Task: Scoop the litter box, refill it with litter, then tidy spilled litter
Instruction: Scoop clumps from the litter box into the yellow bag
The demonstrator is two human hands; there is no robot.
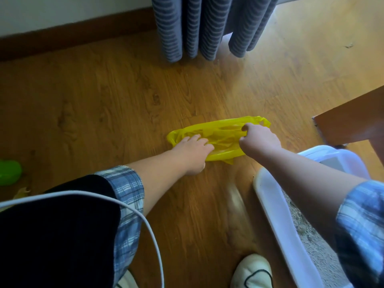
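Hands tease open a yellow plastic bag [224, 132] on the wooden floor [104, 100], near the far end of the white litter box [268, 204] at lower right, where grey litter [315, 252] lies in the tray. Our left hand [193, 150] reaches into the bag's mouth, fingers tucked inside and seemingly pinching the near edge. Our right hand [259, 140] is clenched on the opposite edge, drawing it up and away.

We judge this to be preparation for scooping: the bag is meant to take the waste. The film looks thin and clingy, so we should pull the two edges steadily apart rather than tug, and let air in. Folding the rim outward would help the mouth stand open. We would also bring the bag just beside the box, so clumps travel a short way and less litter falls on the boards. No scoop shows in view.
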